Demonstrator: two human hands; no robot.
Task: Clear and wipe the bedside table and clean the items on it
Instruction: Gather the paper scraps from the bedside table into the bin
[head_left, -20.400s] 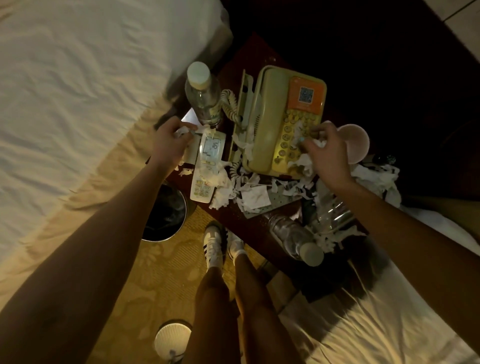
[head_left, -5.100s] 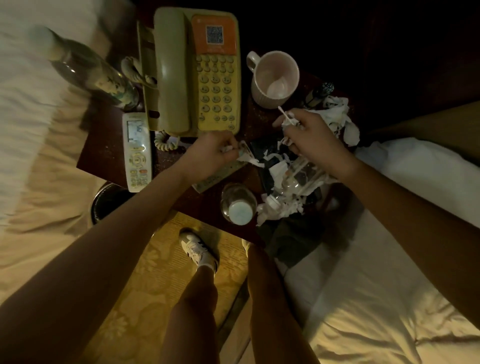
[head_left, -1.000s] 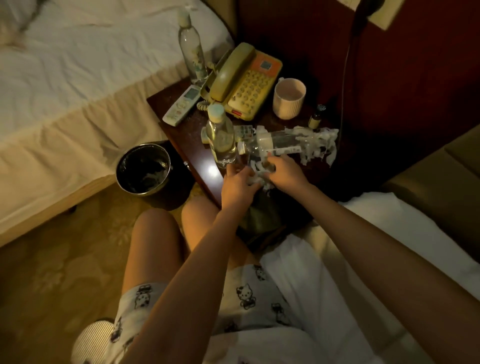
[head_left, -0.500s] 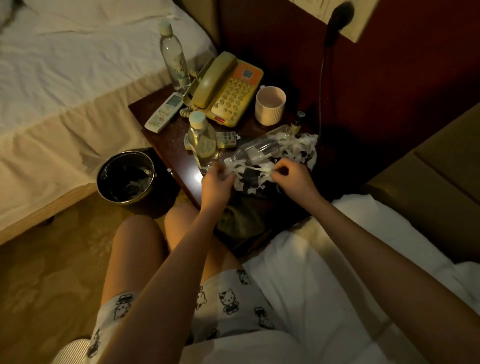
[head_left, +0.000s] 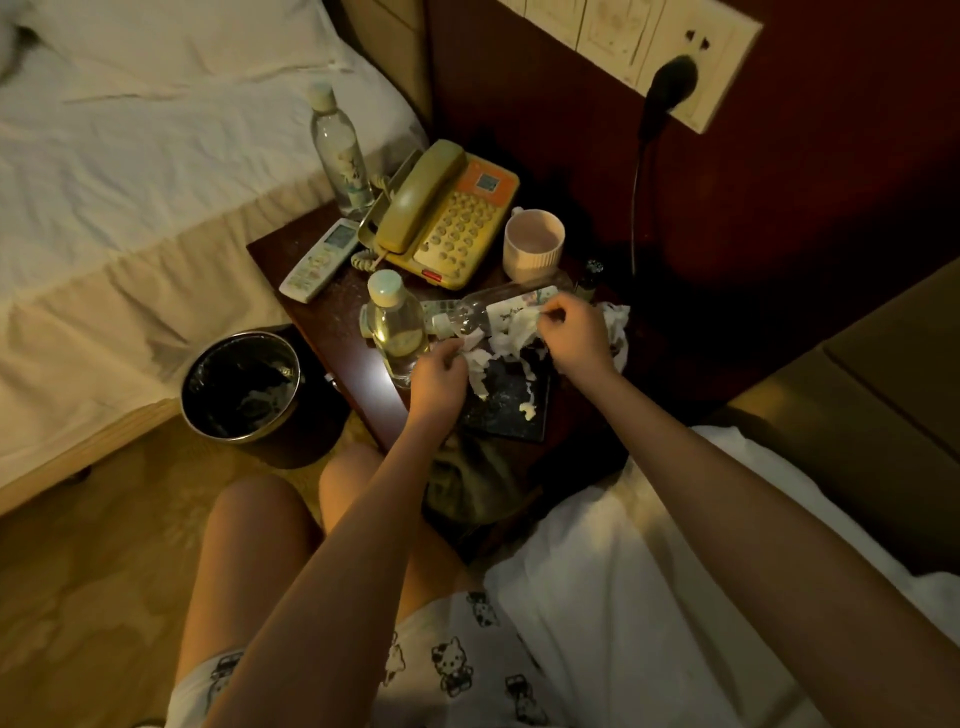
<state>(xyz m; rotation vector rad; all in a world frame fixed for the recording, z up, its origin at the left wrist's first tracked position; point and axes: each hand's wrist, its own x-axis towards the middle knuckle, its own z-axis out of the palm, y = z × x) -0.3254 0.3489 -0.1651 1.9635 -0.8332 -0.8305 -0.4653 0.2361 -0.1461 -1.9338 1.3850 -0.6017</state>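
White paper scraps (head_left: 506, 340) lie heaped at the bedside table's (head_left: 337, 317) front right, pinched by the left hand (head_left: 439, 379) and right hand (head_left: 571, 335), a water bottle (head_left: 397, 332) just beside the left hand and a bin (head_left: 244, 436) on the floor past the left edge.

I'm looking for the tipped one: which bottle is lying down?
The bottle in front of the mug, among paper scraps. The back bottle and the front bottle stand upright.
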